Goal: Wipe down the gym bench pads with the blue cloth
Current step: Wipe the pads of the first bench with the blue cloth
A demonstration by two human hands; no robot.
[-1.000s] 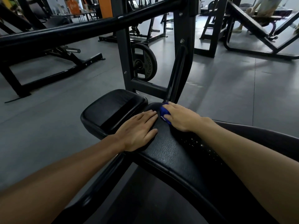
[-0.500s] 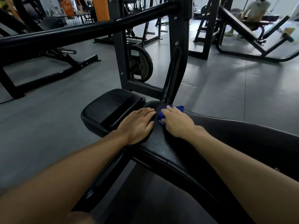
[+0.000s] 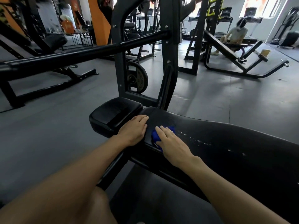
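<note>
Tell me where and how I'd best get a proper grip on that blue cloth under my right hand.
Probably the bunched fold of the blue cloth sticking out on the thumb side of the right hand. It lies flattened on the long bench pad under straight fingers, so come from above, curl the fingers in and pinch that fold. The left hand rests beside it.

The right hand (image 3: 170, 143) lay flat, fingers straight, pressing the blue cloth (image 3: 155, 137) onto the long black pad (image 3: 226, 143) near its narrow end. The left hand (image 3: 134, 130) rested palm down just beside it, across the gap between that pad and the smaller seat pad (image 3: 113, 113). A streak of pale specks ran along the long pad to the right of the cloth. Behind stood a black frame upright (image 3: 168, 65), a weight plate (image 3: 137, 79) leaning at its foot, on a grey floor (image 3: 226, 97). Far right, a person (image 3: 237, 33) sat on another bench.
</note>
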